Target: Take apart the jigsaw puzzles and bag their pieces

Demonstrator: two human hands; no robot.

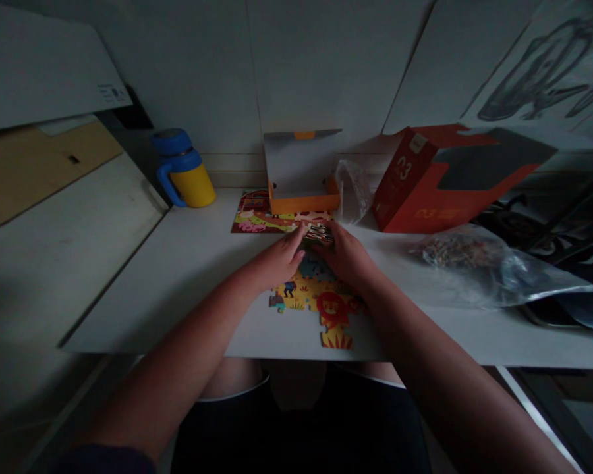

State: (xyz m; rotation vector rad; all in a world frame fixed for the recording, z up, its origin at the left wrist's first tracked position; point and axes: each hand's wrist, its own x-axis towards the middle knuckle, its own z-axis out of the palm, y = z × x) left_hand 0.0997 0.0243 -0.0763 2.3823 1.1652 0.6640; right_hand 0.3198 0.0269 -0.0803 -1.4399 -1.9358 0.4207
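A partly joined jigsaw puzzle point(301, 293) lies on the white table, with a red-maned lion piece point(332, 308) toward the front edge. At its far end is a black-and-white striped puzzle piece point(318, 232), between my two hands. My left hand point(279, 262) rests along the puzzle's left side, index finger stretched forward and thumb apart. On the other side, my right hand point(348, 253) has its fingers curled at the striped piece's right edge. Its fingertips are partly hidden in the dim light.
Behind the puzzle, an opened orange box point(304, 203) stands on a colourful farm picture point(257, 220). A blue-and-yellow jug point(190, 174) is at back left. To the right are a red carton point(425, 184), a crumpled clear bag point(353, 191) and a plastic bag of small pieces point(467, 253).
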